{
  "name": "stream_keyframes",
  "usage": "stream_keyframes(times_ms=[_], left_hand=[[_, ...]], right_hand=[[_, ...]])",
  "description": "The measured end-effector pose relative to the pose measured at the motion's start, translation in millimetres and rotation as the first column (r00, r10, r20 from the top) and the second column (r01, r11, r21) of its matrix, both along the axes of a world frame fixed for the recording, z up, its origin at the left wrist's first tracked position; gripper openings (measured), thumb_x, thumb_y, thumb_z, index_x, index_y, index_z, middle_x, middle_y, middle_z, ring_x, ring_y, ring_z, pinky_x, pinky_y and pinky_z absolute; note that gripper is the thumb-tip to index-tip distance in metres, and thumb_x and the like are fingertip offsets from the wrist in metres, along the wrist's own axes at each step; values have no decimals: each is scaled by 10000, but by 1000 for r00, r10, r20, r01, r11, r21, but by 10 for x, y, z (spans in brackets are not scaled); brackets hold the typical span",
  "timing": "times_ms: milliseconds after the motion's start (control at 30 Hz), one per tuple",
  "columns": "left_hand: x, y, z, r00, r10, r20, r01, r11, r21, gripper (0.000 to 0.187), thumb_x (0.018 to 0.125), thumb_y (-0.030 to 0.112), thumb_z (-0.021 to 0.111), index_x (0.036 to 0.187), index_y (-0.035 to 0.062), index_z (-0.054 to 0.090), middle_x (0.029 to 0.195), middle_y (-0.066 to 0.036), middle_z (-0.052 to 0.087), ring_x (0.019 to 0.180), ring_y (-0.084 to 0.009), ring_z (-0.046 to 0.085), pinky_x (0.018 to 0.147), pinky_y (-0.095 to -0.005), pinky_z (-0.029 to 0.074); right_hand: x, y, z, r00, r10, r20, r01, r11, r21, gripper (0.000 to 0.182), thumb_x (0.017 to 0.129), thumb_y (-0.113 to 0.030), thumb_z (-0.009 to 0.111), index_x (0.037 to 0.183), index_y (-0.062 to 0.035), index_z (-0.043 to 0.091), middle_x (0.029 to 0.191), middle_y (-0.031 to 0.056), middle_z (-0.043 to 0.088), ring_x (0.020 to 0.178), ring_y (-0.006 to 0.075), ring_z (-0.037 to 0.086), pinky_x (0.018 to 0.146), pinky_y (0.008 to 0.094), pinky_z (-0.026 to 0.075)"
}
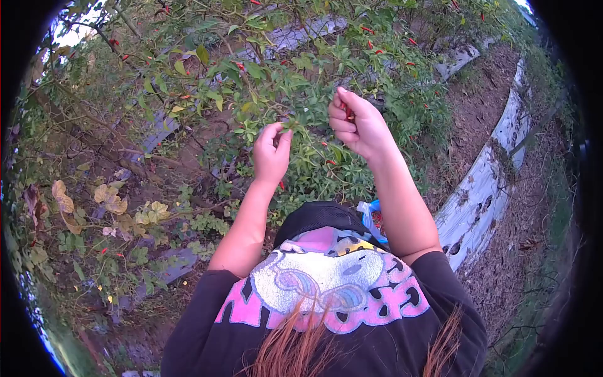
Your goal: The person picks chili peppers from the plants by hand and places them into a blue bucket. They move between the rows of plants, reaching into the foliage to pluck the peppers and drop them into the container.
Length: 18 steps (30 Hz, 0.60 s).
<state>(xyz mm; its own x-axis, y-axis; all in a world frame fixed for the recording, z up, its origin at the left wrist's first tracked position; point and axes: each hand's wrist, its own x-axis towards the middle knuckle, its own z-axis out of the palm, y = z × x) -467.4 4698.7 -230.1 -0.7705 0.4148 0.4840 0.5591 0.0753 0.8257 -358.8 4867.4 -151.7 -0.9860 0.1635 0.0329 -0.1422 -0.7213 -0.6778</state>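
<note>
Green chili plants with small red pods fill the space before me. My left hand is closed in a pinch at a leafy chili sprig, thumb and forefinger nearly together. To its right and a little higher, my right hand is curled into a fist around red chilies, which show between thumb and fingers. A single red chili hangs in the foliage below the two hands. Close to my body, under the right forearm, sits a blue and white plastic bag with red chilies inside.
White plastic mulch runs along the bare soil at right, with holes and torn edges. More mulch sheet shows behind the plants. Dry yellow-brown leaves and thin branches stand at left. Further red chilies dot the far foliage.
</note>
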Motion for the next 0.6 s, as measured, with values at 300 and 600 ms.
stream_keyframes(times_ms=[300,600], left_hand=[[125,-228,-403,492,-413,766,-28,872,489,359,951,216,380,1260,33,394,1158,-95,515,1021,-214,514,829,-406,461],[-6,-12,-390,534,-190,824,290,956,32,306,937,207,455,1212,77,486,1049,-32,577,843,-135,581,668,-282,460]], right_hand=[[381,150,-1157,931,-67,360,87,996,-38,89,883,-169,551,864,-91,513,718,5,509,552,81,468,371,172,288],[-207,190,-1095,959,-278,-62,137,261,956,206,761,-182,681,882,-21,636,603,33,553,546,138,516,500,290,398]])
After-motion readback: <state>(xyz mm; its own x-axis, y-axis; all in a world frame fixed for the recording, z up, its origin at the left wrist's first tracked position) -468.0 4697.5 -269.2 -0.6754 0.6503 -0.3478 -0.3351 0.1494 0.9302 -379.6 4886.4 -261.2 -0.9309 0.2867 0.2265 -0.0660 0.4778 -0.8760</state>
